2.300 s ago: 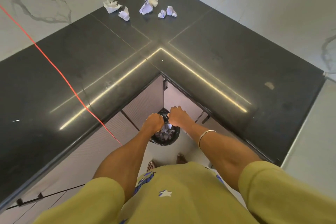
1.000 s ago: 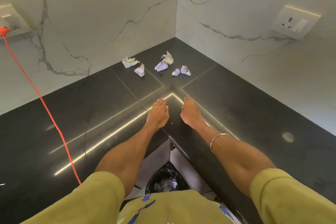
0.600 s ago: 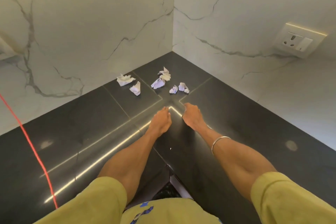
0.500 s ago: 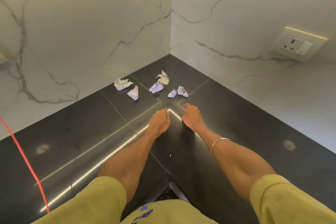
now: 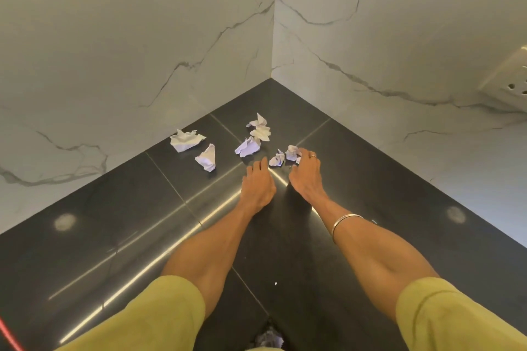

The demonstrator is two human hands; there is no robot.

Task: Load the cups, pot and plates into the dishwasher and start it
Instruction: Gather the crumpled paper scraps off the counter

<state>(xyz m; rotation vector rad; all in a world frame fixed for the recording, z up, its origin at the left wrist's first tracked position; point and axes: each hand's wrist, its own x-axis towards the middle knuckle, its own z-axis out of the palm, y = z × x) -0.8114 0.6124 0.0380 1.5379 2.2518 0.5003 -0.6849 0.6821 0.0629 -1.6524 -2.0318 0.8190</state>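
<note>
Oddly, no cups, pot or plates show, so their position and long axis cannot be told. Left hand (image 5: 258, 186) lies flat, fingers straight, on the counter (image 5: 114, 236). Right hand (image 5: 306, 177) reaches a paper scrap (image 5: 292, 152); its fingertips touch it.

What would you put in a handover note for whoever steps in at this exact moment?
Left hand: open, fingers stretched over the black countertop, holding nothing.
Right hand: fingertips at the nearest crumpled paper; a grip cannot be confirmed.
Other paper scraps lie loose in the corner by the marble walls.
No cups, pot, plates or dishwasher in view, so no loading shows as done.
Left: all loading and starting the dishwasher, once the dishes are found.
</note>
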